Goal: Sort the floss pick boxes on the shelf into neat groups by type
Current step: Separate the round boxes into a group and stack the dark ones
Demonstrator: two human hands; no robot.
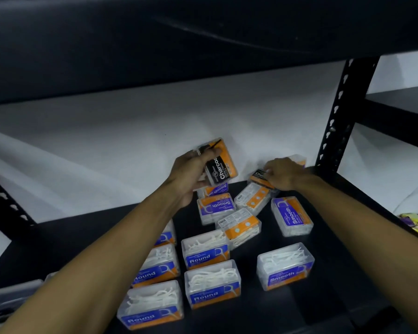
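Note:
My left hand (191, 172) holds a black-and-orange Charcoal box (221, 165) lifted above the back of the dark shelf (328, 307). My right hand (284, 173) grips a second Charcoal box (260, 177) lying at the back right. Below them lie blue-labelled Smooth boxes (217, 206), one at the right (292, 215) and one nearer the front (285, 266). Two boxes lie back side up (251, 197), (239, 224). Several Round boxes stand in neat rows at the front left (205, 249), (212, 283), (152, 303); my left forearm hides part of that group.
A black upright post (340, 116) stands at the shelf's back right corner, and another slants at the far left (7, 201). The shelf above (203, 32) hangs low overhead. A white wall is behind. Small yellow and purple items (413, 220) lie beyond the right edge.

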